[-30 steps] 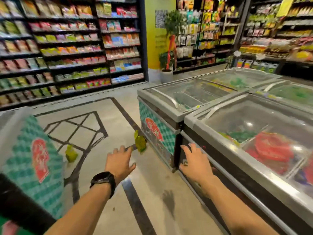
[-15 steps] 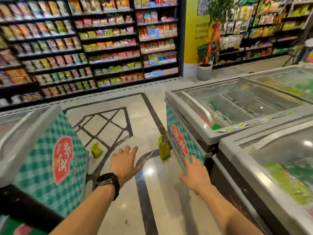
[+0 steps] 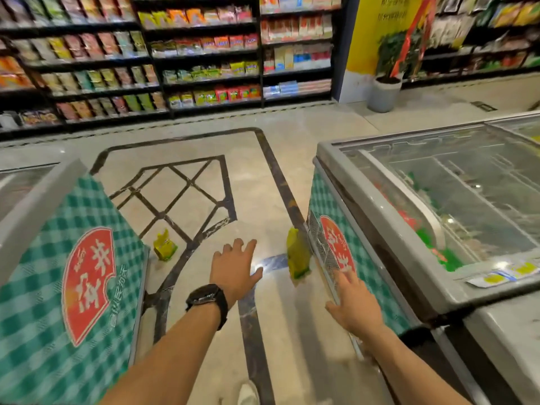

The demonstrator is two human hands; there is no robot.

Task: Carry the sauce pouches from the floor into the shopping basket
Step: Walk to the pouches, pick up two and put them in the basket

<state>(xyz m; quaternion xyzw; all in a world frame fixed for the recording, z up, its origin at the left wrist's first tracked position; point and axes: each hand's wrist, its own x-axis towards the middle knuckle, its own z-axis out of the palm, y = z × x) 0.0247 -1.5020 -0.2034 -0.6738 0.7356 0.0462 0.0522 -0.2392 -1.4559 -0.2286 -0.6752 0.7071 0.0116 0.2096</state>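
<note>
Yellow pouch (image 3: 296, 252) just beyond right grip (image 3: 355, 305)

Yellow plastic sauce pouch (image 3: 296, 255) on tiled floor (image 3: 263, 147), against right glass-topped chest freezer (image 3: 365, 197); second yellow pouch (image 3: 164, 246) left, near checked-front freezer (image 3: 58, 258).

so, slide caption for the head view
Open left hand and right hand reach toward the left sauce pouch and right sauce pouch on the floor.
</note>
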